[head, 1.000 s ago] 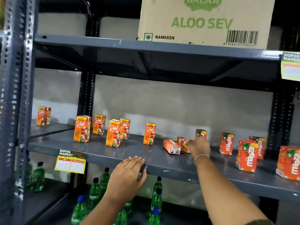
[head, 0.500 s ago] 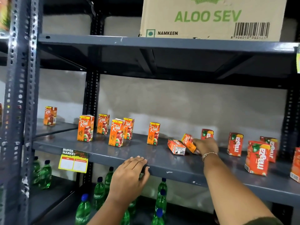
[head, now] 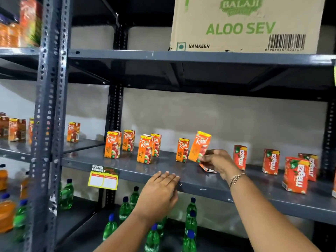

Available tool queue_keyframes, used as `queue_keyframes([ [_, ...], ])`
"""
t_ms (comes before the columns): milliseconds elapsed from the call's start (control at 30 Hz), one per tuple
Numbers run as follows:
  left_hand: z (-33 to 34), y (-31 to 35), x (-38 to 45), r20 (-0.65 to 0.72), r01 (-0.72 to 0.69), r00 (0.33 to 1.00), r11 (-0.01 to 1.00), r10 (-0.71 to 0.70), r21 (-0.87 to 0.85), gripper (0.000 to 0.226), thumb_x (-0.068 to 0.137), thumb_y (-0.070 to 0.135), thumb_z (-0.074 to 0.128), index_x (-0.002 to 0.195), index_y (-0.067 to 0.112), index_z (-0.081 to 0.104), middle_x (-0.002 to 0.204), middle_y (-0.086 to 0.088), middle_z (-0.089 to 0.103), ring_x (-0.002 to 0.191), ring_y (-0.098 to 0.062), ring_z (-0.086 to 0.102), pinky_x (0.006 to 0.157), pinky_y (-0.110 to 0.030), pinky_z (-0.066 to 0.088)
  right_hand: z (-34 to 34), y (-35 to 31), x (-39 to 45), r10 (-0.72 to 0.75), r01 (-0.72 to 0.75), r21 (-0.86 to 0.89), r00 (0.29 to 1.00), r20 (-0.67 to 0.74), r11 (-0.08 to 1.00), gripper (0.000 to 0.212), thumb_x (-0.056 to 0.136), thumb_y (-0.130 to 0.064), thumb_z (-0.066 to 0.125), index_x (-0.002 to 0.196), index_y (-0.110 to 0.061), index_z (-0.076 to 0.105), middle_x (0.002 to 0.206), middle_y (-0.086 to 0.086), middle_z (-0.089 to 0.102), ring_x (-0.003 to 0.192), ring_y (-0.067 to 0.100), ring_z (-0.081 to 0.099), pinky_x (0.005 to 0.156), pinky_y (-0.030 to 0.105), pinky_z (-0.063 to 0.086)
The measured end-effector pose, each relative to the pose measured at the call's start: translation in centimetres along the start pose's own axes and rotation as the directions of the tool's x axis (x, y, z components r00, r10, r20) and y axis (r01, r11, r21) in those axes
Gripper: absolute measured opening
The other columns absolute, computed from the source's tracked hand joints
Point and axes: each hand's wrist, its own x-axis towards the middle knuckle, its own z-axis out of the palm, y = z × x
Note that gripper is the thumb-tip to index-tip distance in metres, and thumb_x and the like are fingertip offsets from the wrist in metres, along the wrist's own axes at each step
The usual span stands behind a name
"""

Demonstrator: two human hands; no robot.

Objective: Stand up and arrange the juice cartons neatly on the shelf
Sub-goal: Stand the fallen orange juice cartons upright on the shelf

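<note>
My right hand (head: 217, 160) grips an orange Real juice carton (head: 200, 146) by its lower edge and holds it tilted, nearly upright, above the grey middle shelf (head: 209, 186). Another carton (head: 209, 169) lies flat under that hand, mostly hidden. Several Real cartons (head: 112, 144) stand upright to the left, one (head: 182, 150) right beside the held carton. Red Maaza cartons (head: 240, 157) stand to the right. My left hand (head: 160, 193) rests flat on the shelf's front edge, fingers together, holding nothing.
A large Aloo Sev cardboard box (head: 245, 24) sits on the upper shelf. Green bottles (head: 190, 215) stand on the lower shelf. A yellow price tag (head: 102, 177) hangs from the shelf edge. A perforated steel upright (head: 49, 106) rises at left, with more cartons (head: 73, 131) beyond.
My right hand has lifted a fallen Real carton off the shelf and turned it towards upright. The view has shifted closer. The left hand stays on the shelf edge.
</note>
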Motion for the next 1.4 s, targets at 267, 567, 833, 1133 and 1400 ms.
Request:
queue_keyframes([
  [267,-1.4,-4.7,-1.6,0.054,0.044,0.998,0.999,-0.044,0.0,0.053,0.083,0.05,0.043,0.122,0.021,0.063,0.122,0.006,0.067,0.117,-0.012,0.06,0.102,-0.03,0.04,8.2,1.6,1.7,0.032,-0.045,-0.24,0.998,-0.056,0.97,0.026,0.072,0.013,0.07,0.074,-0.012,0.066,0.099,0.016,0.074,0.094,0.03,0.071,0.084,0.042,0.059],
  [567,0.0,-6.3,-1.0,-0.018,-0.011,1.0,0.995,0.01,-0.096,0.045,0.078,0.045,0.053,0.11,0.017,0.068,0.104,0.002,0.07,0.101,-0.017,0.065,0.09,-0.034,0.053,10.5,2.6,1.8,-0.04,-0.056,-0.413,0.975,-0.22,0.909,0.023,0.079,0.0,0.071,0.102,-0.003,0.072,0.097,0.01,0.074,0.076,0.018,0.065,0.069,0.028,0.056],
  [833,0.8,-6.8,-1.2,-0.1,-0.067,0.993,0.993,0.056,-0.102,0.044,0.081,0.042,0.052,0.111,0.014,0.068,0.104,0.0,0.07,0.101,-0.019,0.065,0.092,-0.036,0.052,10.2,2.7,1.1,-0.056,-0.11,-0.494,0.95,-0.309,0.862,0.029,0.078,-0.007,0.073,0.107,-0.007,0.072,0.102,0.01,0.075,0.093,0.025,0.071,0.089,0.037,0.056],
  [1133,0.9,-7.3,-1.3,-0.125,-0.084,0.99,0.99,0.069,-0.116,0.046,0.079,0.041,0.049,0.11,0.014,0.069,0.105,-0.001,0.071,0.101,-0.019,0.066,0.09,-0.035,0.052,10.4,2.6,0.9,-0.053,-0.127,-0.52,0.947,-0.318,0.845,0.026,0.078,-0.007,0.073,0.104,-0.007,0.073,0.1,0.009,0.075,0.095,0.025,0.07,0.091,0.032,0.054],
  [1400,-0.3,-6.4,-0.2,-0.108,-0.024,0.994,0.994,0.013,-0.107,0.034,0.083,0.049,0.047,0.085,0.02,0.064,0.081,0.002,0.065,0.08,-0.02,0.062,0.077,-0.036,0.05,8.9,2.1,-0.3,-0.163,-0.081,-0.467,0.874,-0.458,0.881,0.029,0.08,-0.003,0.065,0.108,-0.008,0.069,0.108,0.009,0.072,0.103,0.027,0.067,0.088,0.03,0.053],
])
